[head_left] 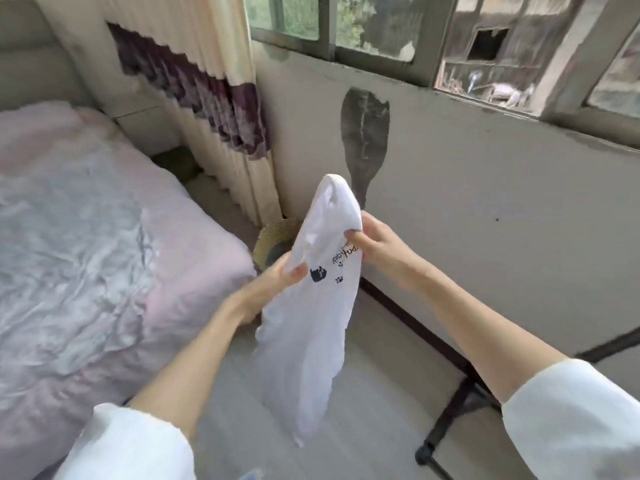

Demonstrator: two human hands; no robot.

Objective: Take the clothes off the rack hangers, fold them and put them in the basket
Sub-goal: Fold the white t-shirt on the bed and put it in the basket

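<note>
Between the two hands, in the air: a white shirt (313, 327) hangs lengthwise, bunched narrow, above the floor (374, 424) beside the bed (86, 244).
Shirt: white cloth with a small dark animal print, paw marks and some lettering near the upper part; the top end is rounded over and stands above both hands, the lower end trails down toward the floor.
Left hand (277, 278): its grip is clenched on the shirt's left edge, thumb on the front of the cloth beside the dark print, fingers behind it and hidden.
Right hand (375, 245): its grip is clenched on the shirt's right edge near the lettering, fingers curled into the cloth, a little higher than the left hand.
Sleeves: both forearms are bare, with white sleeves pushed up near the elbows.
Basket (273, 233): a woven straw-coloured rim shows behind the shirt, on the floor in the corner between the bed and the wall; most of it is hidden.
Rack (460, 403): black metal legs and a foot stand on the floor at the right, along the wall.
Bed: pink and grey crumpled cover, at the left.
Curtain (214, 109): cream with a dark purple band, hanging behind the bed.
Window (381, 26): above the wall, upper right.
</note>
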